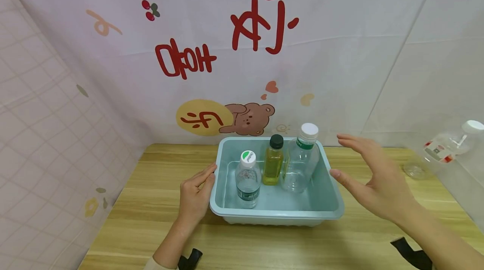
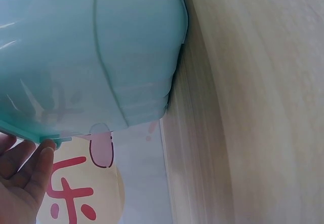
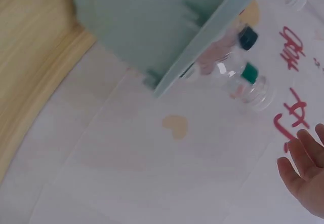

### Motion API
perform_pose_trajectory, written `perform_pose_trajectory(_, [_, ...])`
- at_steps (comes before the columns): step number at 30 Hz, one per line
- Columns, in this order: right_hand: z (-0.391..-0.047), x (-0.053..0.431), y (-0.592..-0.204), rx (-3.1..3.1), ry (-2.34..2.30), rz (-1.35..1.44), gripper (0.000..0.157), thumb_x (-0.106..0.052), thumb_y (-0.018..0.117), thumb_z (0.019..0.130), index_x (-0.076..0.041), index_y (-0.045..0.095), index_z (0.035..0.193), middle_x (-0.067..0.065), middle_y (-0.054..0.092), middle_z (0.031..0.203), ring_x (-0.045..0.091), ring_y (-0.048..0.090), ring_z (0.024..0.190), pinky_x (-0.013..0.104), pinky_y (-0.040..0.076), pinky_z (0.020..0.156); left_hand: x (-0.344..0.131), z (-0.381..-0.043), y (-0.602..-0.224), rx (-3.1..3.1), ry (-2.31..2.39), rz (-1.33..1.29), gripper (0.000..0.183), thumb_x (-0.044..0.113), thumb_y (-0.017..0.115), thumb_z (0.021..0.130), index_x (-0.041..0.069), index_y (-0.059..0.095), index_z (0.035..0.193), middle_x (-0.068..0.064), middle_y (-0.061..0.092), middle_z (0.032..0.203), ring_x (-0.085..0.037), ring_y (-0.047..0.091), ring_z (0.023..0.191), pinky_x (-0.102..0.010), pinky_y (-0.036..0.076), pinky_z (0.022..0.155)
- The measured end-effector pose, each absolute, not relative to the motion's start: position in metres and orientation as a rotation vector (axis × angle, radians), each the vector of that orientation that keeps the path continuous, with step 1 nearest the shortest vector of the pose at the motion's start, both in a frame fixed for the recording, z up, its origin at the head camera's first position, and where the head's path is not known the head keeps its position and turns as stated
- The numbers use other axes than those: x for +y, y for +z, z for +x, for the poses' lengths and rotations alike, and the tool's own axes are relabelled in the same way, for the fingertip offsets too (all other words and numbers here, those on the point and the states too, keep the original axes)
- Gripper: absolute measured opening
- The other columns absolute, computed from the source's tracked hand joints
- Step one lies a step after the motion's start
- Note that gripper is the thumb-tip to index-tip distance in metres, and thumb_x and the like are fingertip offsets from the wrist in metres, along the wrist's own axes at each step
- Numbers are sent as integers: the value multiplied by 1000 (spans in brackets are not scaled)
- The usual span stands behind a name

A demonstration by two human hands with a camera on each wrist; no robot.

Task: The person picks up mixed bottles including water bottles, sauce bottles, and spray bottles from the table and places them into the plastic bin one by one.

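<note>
A light blue-green plastic basin (image 1: pixel 276 215) stands on the wooden table. Inside it are a small clear water bottle (image 1: pixel 248 182) with a white and green cap, a dark-capped bottle of yellow-green liquid (image 1: pixel 273 165), and a larger clear bottle (image 1: pixel 298 169) with a white cap. My left hand (image 1: pixel 194 196) holds the basin's left rim; in the left wrist view its fingers (image 2: pixel 43 168) are bent against that rim. To the right of the basin, my right hand (image 1: pixel 378 177) is spread with thumb and fingers apart, holding nothing. The right wrist view shows its fingers (image 3: pixel 304 158) away from the rim.
Another clear bottle (image 1: pixel 440 148) with a white cap and red-and-white label stands at the table's right, beyond my right hand. A white printed cloth (image 1: pixel 332 72) hangs behind the table. Black straps (image 1: pixel 412 253) show near both wrists.
</note>
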State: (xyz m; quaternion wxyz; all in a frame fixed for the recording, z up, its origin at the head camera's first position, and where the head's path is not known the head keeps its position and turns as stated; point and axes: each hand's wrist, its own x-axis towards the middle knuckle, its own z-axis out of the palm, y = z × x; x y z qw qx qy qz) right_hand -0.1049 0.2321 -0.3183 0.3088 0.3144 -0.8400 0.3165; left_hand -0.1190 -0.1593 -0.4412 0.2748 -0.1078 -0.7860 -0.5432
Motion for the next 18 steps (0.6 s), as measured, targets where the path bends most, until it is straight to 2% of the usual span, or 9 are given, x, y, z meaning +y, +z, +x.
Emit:
perform_pose_trajectory(4, [-111, 252, -330, -2110, 807, 845, 76, -60, 62, 99, 10, 65, 130, 22, 64, 138, 9, 50, 137, 20, 34, 113, -159, -119, -441, -2112, -1469, -286, 27, -5, 68, 95, 0, 78, 120, -10, 74, 125, -28, 69, 118, -15, 49, 98])
perform_pose_trajectory(10, [-120, 280, -346, -1973, 754, 840, 78, -58, 60, 101, 18, 65, 121, 28, 63, 138, 9, 50, 139, 21, 34, 113, -160, -120, -443, -2113, -1473, -283, 28, -6, 68, 95, 1, 78, 121, -10, 74, 125, -27, 69, 119, -15, 49, 98])
perform_pose_trajectory(15, [-127, 306, -352, -1977, 758, 794, 76, -53, 57, 104, 19, 60, 127, 29, 56, 147, 13, 45, 145, 22, 29, 117, -160, -120, -443, -2118, -1477, -275, 28, -5, 68, 95, 2, 78, 121, -9, 74, 125, -26, 70, 118, -15, 50, 98])
perform_pose_trajectory(18, [-134, 323, -354, -1977, 712, 715, 79, -56, 51, 105, 18, 59, 132, 30, 52, 150, 15, 42, 147, 21, 27, 117, -160, -120, -443, -2120, -1475, -274, 28, -4, 68, 96, 2, 78, 121, -8, 74, 125, -26, 70, 118, -15, 50, 98])
